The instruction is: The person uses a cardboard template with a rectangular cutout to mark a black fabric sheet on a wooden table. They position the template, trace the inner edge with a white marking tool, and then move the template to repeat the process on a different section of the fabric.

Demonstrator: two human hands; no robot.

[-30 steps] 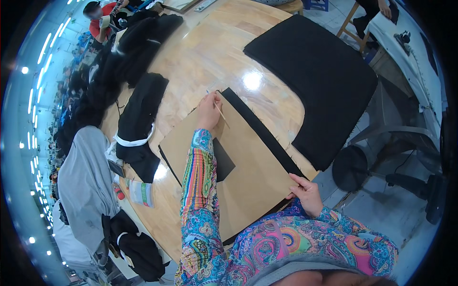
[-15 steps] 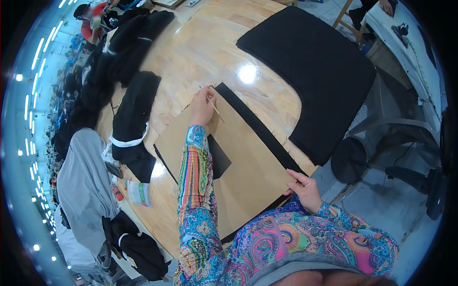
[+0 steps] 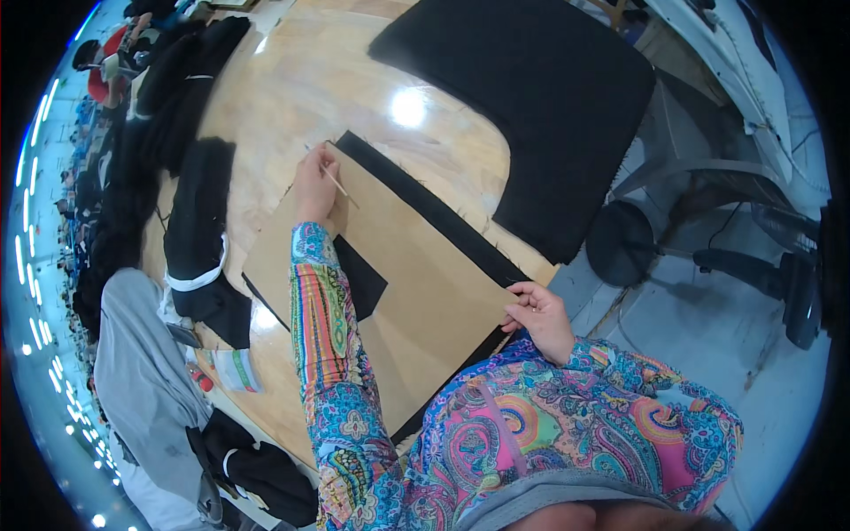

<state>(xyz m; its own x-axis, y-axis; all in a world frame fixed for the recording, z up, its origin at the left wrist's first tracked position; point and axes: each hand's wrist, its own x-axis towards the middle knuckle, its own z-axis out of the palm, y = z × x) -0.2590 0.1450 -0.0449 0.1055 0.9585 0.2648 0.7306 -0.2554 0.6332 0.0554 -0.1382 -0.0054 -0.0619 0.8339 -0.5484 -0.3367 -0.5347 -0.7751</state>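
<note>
A large tan card pattern (image 3: 434, 292) lies on black fabric (image 3: 425, 199) on the wooden table. A black strip of the fabric shows along its far right edge, with frayed threads. A dark angular patch (image 3: 361, 281) shows in the card's left part. At the card's far corner, my left hand (image 3: 316, 184) is closed around a thin, pale pencil-like stick (image 3: 343, 191). My right hand (image 3: 542, 320) is at the near right corner, thumb and fingers pinched on the card's edge; whether the fabric is also between them, I cannot tell.
A stack of black cut fabric (image 3: 567, 115) lies at the far right. Tied black bundles (image 3: 199, 239) and a grey cloth (image 3: 146, 354) are on the left. A small packet (image 3: 235, 370) sits near the table's left edge. A dark chair (image 3: 753, 265) stands on the right.
The whole view has shifted, so the table and both hands appear farther left. My hands stay at the same card corners; my right fingers look drawn closer together.
</note>
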